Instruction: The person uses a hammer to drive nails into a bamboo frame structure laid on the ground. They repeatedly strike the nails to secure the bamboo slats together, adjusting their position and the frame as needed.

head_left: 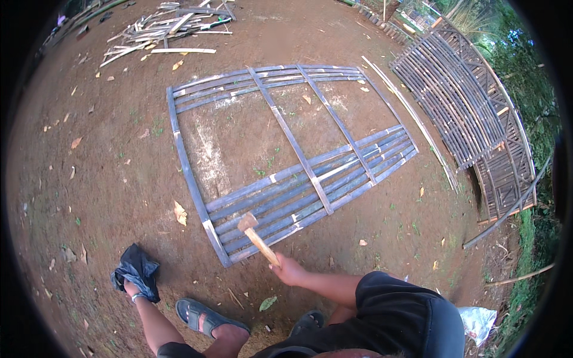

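My right hand (289, 269) is closed around the wooden handle of a hammer (261, 246). Its blocky, rust-brown head is over the near left part of a frame of dark bamboo slats (194, 173) lying on the ground. Whether the head touches the slats I cannot tell. Off to the left, my left hand (129, 289) grips a crumpled black plastic bag (137, 268), which hides most of the fingers. The frame has slats close together along its near and far sides, joined by crosspieces.
Scrap wood strips (173, 27) are piled at the far left. Long pale strips (418, 122) lie right of the frame. A finished-looking bamboo slat panel (450, 95) leans on another at the right, with a pole (507, 212) nearby. My sandalled foot (206, 319) is near the frame.
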The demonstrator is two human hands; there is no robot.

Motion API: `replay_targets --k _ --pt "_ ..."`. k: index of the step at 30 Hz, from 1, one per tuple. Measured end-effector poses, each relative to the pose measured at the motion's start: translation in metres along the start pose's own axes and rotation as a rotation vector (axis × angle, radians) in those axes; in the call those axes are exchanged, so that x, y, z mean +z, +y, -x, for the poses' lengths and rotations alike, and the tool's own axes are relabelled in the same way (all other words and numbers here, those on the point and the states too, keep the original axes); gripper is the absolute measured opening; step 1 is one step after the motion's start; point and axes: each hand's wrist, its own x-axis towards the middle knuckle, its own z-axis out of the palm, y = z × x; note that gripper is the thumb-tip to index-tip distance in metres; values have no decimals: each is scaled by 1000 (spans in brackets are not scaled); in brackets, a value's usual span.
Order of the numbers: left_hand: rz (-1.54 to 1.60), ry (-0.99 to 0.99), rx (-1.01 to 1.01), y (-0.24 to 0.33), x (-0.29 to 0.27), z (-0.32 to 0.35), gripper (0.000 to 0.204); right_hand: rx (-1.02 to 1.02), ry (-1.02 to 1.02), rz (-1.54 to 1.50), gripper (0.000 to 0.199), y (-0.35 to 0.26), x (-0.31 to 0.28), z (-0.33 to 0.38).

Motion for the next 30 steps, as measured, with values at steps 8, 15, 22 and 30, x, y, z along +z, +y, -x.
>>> replay_targets --k 8,15,22,30 --pt "-245 275 63 -37 8 0 62 15 -154 48 38 -4 14 13" --pt "-2193 114 1102 -54 6 26 59 -7 -151 56 35 2 23 14" --pt "-1686 2 739 -15 51 21 53 -88 -151 29 36 -10 24 13" --pt "-1386 12 601 8 92 111 47 18 -178 47 37 -11 19 32"
